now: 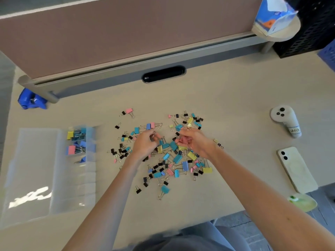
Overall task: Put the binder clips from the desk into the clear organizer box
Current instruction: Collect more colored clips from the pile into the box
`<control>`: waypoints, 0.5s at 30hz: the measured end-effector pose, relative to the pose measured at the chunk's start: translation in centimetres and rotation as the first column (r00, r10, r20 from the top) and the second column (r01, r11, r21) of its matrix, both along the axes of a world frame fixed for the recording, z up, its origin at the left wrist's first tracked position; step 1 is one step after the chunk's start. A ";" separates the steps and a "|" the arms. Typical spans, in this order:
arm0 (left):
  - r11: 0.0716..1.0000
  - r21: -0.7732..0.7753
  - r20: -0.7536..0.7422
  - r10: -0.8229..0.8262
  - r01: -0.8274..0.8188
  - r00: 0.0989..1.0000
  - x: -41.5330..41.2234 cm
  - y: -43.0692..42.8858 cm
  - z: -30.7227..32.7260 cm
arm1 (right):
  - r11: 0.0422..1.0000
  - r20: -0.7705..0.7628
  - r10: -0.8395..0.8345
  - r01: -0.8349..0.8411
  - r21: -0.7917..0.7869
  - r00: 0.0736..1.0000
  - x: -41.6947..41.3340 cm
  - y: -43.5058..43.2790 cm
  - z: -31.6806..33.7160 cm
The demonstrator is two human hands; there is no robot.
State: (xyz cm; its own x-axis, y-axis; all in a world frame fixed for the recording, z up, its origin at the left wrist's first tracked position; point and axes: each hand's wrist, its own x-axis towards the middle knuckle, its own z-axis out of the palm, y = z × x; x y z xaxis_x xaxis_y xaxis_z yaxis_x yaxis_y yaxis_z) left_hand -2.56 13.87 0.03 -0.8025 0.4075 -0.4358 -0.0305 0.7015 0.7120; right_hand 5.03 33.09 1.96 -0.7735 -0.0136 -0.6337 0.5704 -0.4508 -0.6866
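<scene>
On the desk (235, 91), over the clip pile

Across mid-desk, binder clips (178, 157) lying loose and scattered, some already in the far compartments of the clear organizer box (76, 187) at left. Pinching one clip's wire loops with left hand (145, 144); right hand (196, 142) curled round a few more. Probably light, stiff, slick steel: take by the handles.

Looks like an office cubicle. Backed by a brownish fabric partition panel (126, 38) on a grey rail (163, 59), with a pale laminate desk (226, 98) in front and an oval cable slot (164, 74) cut in near that rail. Strewn with stationery: coloured binder clips (174, 156) in a loose heap, a clear organizer box (36, 169) at the left. Furnished at the far right with a black perforated desk basket (311, 29) beside a small corner shelf (282, 33).
</scene>
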 end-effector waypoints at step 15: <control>0.999 -0.041 -0.105 -0.014 0.010 0.994 -0.3 -3.4 0.1 | -0.062 0.344 0.606 -0.388 0.920 0.718 -1.0 -3.3 -1.2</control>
State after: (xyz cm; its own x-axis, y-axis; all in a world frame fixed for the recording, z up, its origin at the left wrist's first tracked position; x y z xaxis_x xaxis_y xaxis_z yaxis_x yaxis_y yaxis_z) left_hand -2.83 10.48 0.18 -0.8398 0.4013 -0.3657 0.0517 0.7296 0.6819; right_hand 4.03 29.78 0.75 -0.9163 0.0350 -0.3990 0.1871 0.9183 -0.3490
